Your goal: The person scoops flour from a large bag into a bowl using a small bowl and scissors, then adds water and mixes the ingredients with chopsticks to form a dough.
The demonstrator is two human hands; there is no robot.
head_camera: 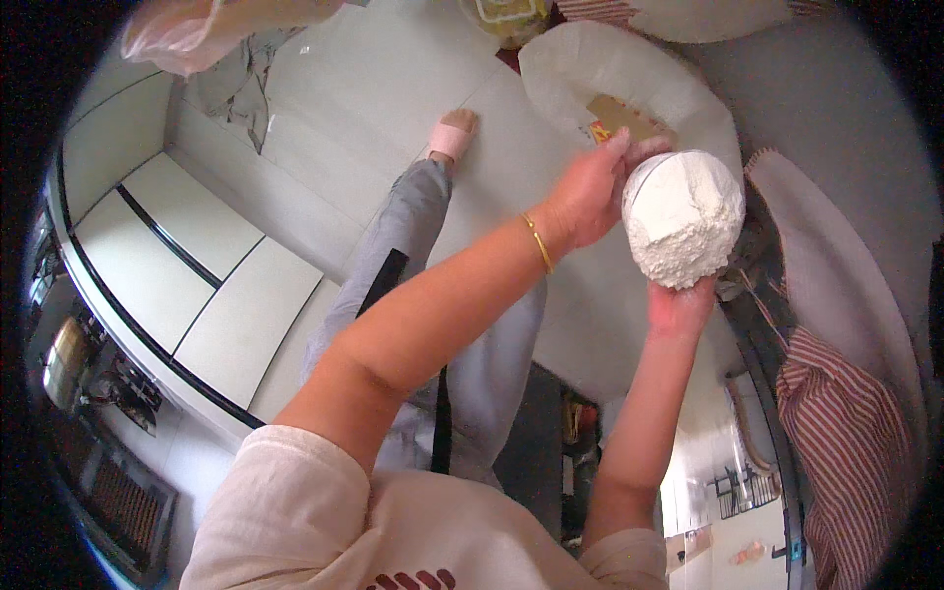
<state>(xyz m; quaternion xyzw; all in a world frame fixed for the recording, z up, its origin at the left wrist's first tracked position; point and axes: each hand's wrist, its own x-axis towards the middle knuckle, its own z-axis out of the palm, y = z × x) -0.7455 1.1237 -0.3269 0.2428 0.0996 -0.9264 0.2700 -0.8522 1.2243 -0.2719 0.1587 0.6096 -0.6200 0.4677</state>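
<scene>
A clear bowl heaped with white powder (686,214) is between my two hands at the right of the view. My left hand (590,188), with a gold bracelet at the wrist, grips its left side; some of the fingers are hidden behind it. From below, my right hand (678,306) supports the bowl, its fingers mostly covered by it. Beyond the hands stands an open whitish sack (564,70), and a piece of packaging with red and yellow print (616,122) shows inside its mouth.
A container with yellowish contents (509,18) stands past the sack. Red-striped cloth (841,398) hangs at the right edge. White cabinets (236,310) and a counter with a stove run along the left. A pink slipper (451,139) is on the tiled floor (369,96).
</scene>
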